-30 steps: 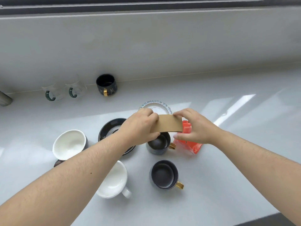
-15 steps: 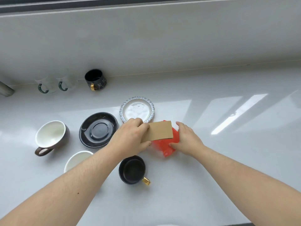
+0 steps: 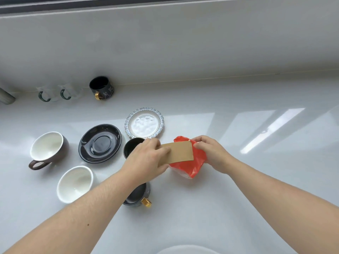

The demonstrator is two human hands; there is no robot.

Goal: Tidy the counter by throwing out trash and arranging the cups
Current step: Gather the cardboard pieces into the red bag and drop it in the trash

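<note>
My left hand (image 3: 146, 160) pinches a flat brown cardboard sleeve (image 3: 178, 152) by its left end. My right hand (image 3: 211, 153) grips the top of a red plastic bag (image 3: 192, 167) that sits on the white counter (image 3: 238, 189), just behind and under the sleeve. A black cup (image 3: 131, 148) is half hidden behind my left hand. Another black cup with a gold handle (image 3: 141, 197) lies under my left forearm. A white cup (image 3: 75, 183) and a brown cup with a white inside (image 3: 47, 149) stand at the left.
A black saucer (image 3: 100, 143) and a blue-rimmed small plate (image 3: 145, 122) lie mid-counter. Against the back wall stand a black mug with gold handle (image 3: 101, 88) and two clear glass mugs with green handles (image 3: 55, 93). A white rim (image 3: 187, 249) shows at the bottom edge.
The view shifted, so objects sit differently in frame. My right hand went from lying flat on the red bag to gripping its top. The sleeve stays in my left hand.
</note>
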